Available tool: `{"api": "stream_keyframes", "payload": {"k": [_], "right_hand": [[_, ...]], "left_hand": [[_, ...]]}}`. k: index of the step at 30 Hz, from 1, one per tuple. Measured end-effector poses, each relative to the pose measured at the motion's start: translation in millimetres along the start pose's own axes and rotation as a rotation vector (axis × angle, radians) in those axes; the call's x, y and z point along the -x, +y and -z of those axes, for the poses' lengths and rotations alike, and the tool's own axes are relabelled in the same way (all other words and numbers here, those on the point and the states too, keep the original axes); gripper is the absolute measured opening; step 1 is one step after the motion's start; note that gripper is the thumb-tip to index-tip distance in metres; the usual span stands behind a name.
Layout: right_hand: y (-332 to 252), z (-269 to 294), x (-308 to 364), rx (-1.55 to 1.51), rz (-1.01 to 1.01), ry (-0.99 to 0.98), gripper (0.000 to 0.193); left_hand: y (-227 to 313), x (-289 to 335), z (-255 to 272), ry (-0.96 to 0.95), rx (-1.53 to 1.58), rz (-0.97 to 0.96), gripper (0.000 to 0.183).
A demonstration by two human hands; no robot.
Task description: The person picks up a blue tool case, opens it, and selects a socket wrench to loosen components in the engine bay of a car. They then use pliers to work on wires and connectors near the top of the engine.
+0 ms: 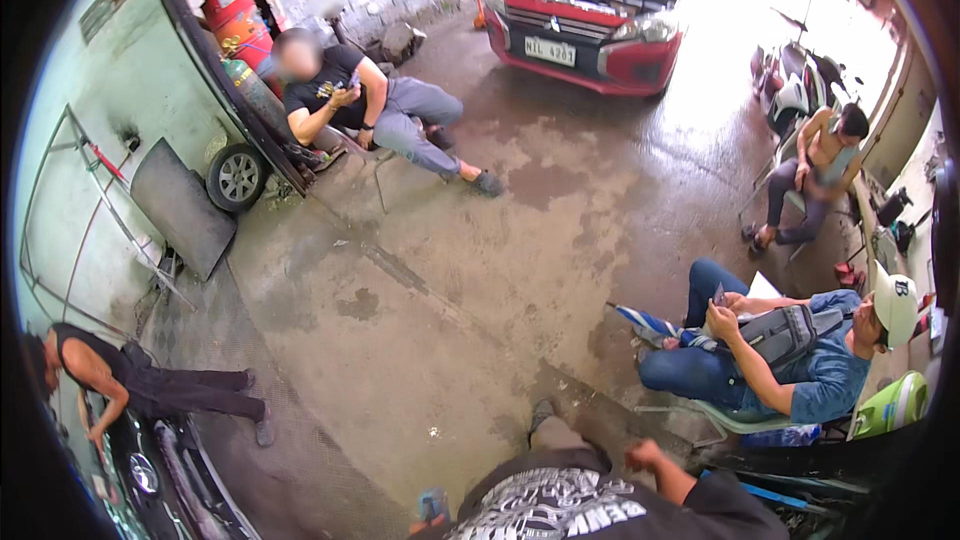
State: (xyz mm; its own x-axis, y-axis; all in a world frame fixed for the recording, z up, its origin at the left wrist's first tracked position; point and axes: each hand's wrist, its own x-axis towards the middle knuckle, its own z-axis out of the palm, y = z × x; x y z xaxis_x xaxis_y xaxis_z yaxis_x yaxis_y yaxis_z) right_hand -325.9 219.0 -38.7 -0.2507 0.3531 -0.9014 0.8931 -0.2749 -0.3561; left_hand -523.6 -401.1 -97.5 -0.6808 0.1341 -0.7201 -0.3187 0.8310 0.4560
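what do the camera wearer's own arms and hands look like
The right hand looks bare, with no glove showing. A plain black sleeve stops short of the wrist, leaving part of the forearm uncovered. It belongs to a black shirt with white print on the front. The left arm and hand can't be made out clearly.

we look from a fisheye camera on the wearer's head, facing down and forward. the bare right hand (650,457) and black, white-printed fabric shirt (560,512) sit close below us; stained grey-brown concrete floor (520,270) spreads mid-view; the glossy red, open-hooded car (590,30) stands farther off.
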Motion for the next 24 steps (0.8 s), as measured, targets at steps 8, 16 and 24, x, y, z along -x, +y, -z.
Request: {"api": "stream_keyframes", "payload": {"k": [8,16,24], "right_hand": [[-359.0,111.0,-134.1,0.122,0.570,0.165,0.021],[-555.6,164.7,-237.1,-0.152,0.303,0.228,0.023],[-541.8,169.2,-278.6,-0.701,-0.261,0.118,0.027]], "left_hand": [[251.8,-68.7,101.8,-0.134,0.444,0.357,0.044],[551.5,-278.5,199.1,-0.062,0.024,0.313,0.038],[791.6,-520.0,312.0,-0.042,0.157,0.297,0.027]]}}
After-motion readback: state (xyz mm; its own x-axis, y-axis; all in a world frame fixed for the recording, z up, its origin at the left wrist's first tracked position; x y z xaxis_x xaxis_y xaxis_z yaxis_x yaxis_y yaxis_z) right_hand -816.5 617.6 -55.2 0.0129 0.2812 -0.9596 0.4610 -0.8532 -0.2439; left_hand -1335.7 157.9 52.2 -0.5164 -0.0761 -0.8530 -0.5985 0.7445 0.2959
